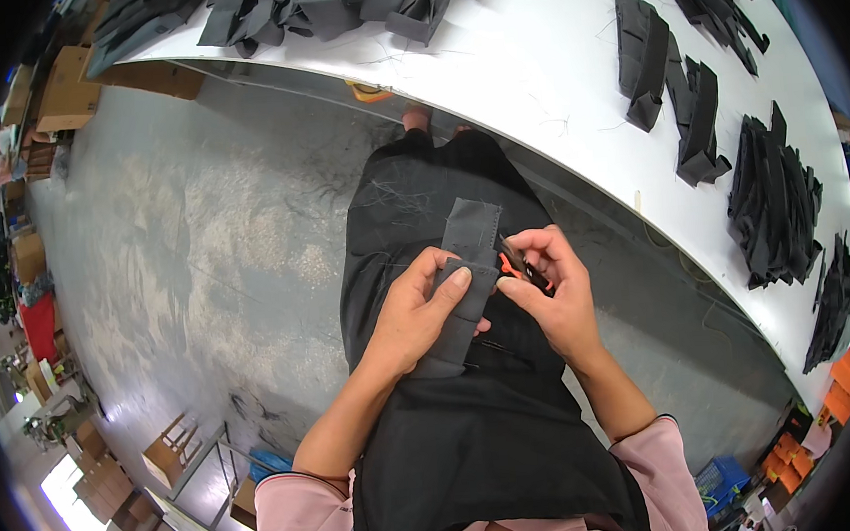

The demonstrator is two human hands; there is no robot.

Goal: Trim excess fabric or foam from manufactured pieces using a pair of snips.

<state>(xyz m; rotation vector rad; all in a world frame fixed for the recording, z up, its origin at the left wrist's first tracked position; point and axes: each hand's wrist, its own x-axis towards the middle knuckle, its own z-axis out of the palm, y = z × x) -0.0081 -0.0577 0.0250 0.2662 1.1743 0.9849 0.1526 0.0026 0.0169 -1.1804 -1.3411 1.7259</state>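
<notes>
I find trimming apparently under way on the dark fabric strip [480, 282], pinched in my left hand [416, 310], my right hand [563, 291] gripping orange-handled snips [511, 262] beside it; the pile [776, 200] beyond my right hand cannot be graded finished or pending.

From the wearer's head, the left camera of a side-by-side pair peers steeply down through a wide fisheye lens, over a black apron [485, 447] to the left hand [416, 310] and right hand [554, 282], close and near mid-frame. Grey floor [199, 231] lies farther below; the near edge of the white worktop [549, 73] bows from upper left to lower right.
</notes>
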